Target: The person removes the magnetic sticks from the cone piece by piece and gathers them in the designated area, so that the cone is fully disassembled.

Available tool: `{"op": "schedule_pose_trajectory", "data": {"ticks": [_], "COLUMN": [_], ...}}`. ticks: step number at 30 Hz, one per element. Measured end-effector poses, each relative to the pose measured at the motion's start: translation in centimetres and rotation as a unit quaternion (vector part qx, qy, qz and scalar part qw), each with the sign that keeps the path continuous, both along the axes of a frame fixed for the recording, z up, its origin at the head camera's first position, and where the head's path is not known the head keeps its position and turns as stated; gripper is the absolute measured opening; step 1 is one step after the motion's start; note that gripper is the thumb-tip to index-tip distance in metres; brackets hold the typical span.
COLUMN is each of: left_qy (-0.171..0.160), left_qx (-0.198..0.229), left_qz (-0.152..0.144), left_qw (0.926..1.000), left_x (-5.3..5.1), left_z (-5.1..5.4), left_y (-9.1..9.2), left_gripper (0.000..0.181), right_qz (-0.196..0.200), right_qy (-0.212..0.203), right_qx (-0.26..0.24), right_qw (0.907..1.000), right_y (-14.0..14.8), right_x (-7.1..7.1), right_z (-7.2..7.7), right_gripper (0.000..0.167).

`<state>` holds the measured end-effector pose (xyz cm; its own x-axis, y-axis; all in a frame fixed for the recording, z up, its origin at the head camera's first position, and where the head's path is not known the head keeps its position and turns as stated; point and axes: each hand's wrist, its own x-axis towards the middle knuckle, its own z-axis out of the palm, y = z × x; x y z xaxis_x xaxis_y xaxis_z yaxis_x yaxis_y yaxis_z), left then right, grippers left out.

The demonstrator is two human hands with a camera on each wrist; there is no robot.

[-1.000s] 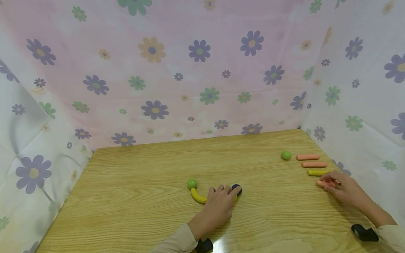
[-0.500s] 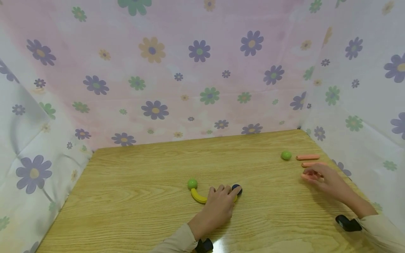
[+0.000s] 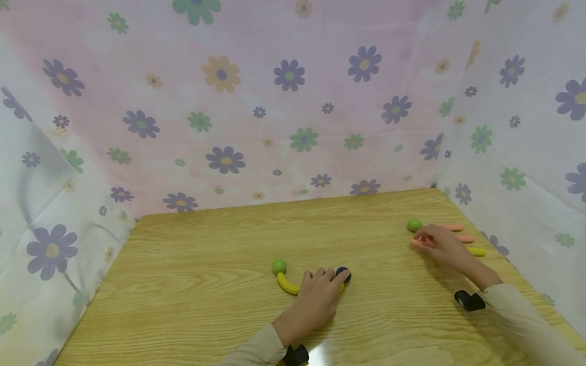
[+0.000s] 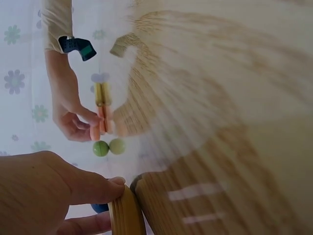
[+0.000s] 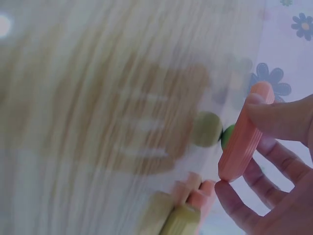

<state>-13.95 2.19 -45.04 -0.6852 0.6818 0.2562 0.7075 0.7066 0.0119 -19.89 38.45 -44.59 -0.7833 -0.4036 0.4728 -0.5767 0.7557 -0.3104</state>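
My left hand (image 3: 312,303) grips a curved yellow stick (image 3: 287,285) lying on the table. In the left wrist view the thumb presses on this stick (image 4: 126,213). At its left end a green ball (image 3: 279,266) touches it. By its right end sits a dark blue ball (image 3: 342,270), with a fingertip of the left hand on it. Between thumb and fingers, my right hand (image 3: 446,250) pinches a straight pink stick (image 5: 244,139), apart from the table in the right wrist view. The hand partly covers the sticks lying behind it.
A second green ball (image 3: 414,224) lies at the table's far right. Beside it are a pink stick (image 3: 454,227), another pink stick (image 3: 467,239) and a straight yellow stick (image 3: 477,251). Flowered cloth (image 3: 256,127) stands around the wooden table (image 3: 206,244).
My right hand has lifted the pink stick from the right-hand row and carried it leftward and slightly farther back, uncovering the straight yellow stick. The left hand has stayed in place.
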Motion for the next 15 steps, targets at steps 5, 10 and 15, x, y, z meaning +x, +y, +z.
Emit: {"op": "schedule_pose_trajectory", "data": {"ticks": [5, 10, 15], "left_qy": [-0.010, -0.021, -0.048], "left_qx": [0.007, 0.033, 0.058], "left_qz": [-0.004, -0.011, -0.018], "left_qw": [0.9999, 0.9992, 0.9970], "left_x": [-0.2, -0.2, -0.7], "left_z": [-0.1, 0.1, 0.7], "left_y": [0.0, -0.4, -1.5], "left_gripper": [0.044, 0.046, 0.045], "right_qz": [-0.035, -0.045, -0.063], "right_qy": [-0.041, -0.039, -0.038], "right_qx": [0.013, 0.009, 0.016], "right_qw": [0.9985, 0.9982, 0.9972], "right_y": [-0.2, -0.2, -1.1], "right_x": [-0.7, -1.1, -1.0], "right_z": [-0.6, -1.1, -0.7], "right_gripper": [0.015, 0.015, 0.011]}}
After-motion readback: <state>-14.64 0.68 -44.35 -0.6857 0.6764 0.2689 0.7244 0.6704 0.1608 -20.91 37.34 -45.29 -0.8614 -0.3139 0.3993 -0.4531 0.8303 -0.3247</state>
